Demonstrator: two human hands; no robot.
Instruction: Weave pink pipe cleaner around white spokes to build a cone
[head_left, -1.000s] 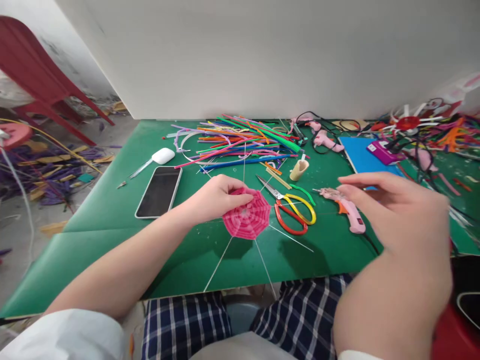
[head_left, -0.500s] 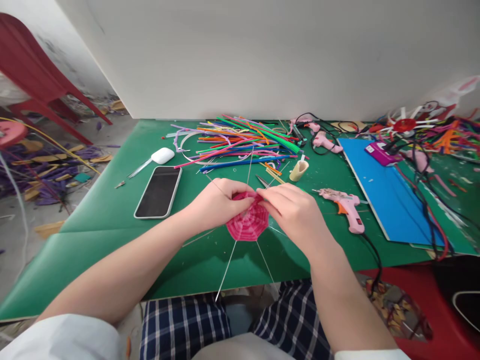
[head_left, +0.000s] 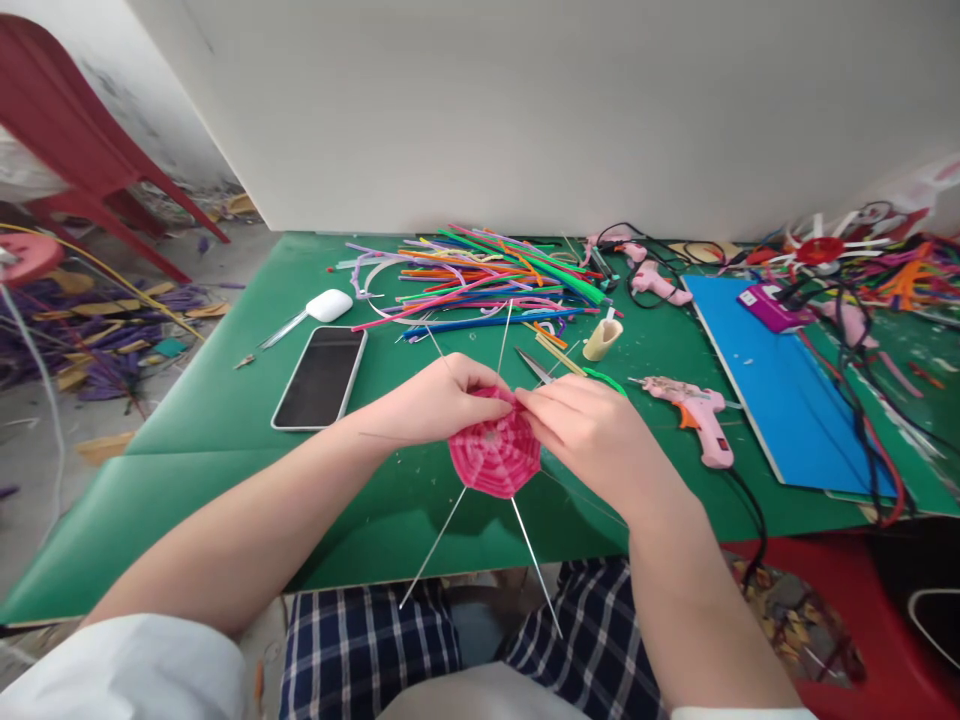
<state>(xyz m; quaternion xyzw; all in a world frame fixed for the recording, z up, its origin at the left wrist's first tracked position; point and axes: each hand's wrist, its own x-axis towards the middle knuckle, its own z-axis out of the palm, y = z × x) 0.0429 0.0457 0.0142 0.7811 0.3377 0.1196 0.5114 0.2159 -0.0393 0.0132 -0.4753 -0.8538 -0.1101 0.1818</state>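
Note:
Both hands hold a pink woven disc (head_left: pixel 495 460) with thin wire spokes sticking out around it, above the green table. My left hand (head_left: pixel 461 400) pinches its upper left edge between thumb and fingers. At the upper right edge, the fingertips of my right hand (head_left: pixel 581 420) are pressed together; the strand they may be working is too small to make out. Two pale spokes reach down toward my lap. Beyond my right hand lie the tips of a pair of scissors (head_left: pixel 532 365) and a green pipe cleaner (head_left: pixel 604 380), both partly covered.
Colourful pipe cleaners (head_left: pixel 480 280) lie heaped at the back. A phone (head_left: pixel 321 378) and a white-headed tool (head_left: pixel 328 304) are on the left. To the right are a pink glue gun (head_left: pixel 701 415), a cream tube (head_left: pixel 602 340), a blue board (head_left: pixel 780 390) and cables.
The pink disc has tilted and turned slightly, so more of its face shows and its lower spokes point differently. Both hands keep their grip at the upper edge.

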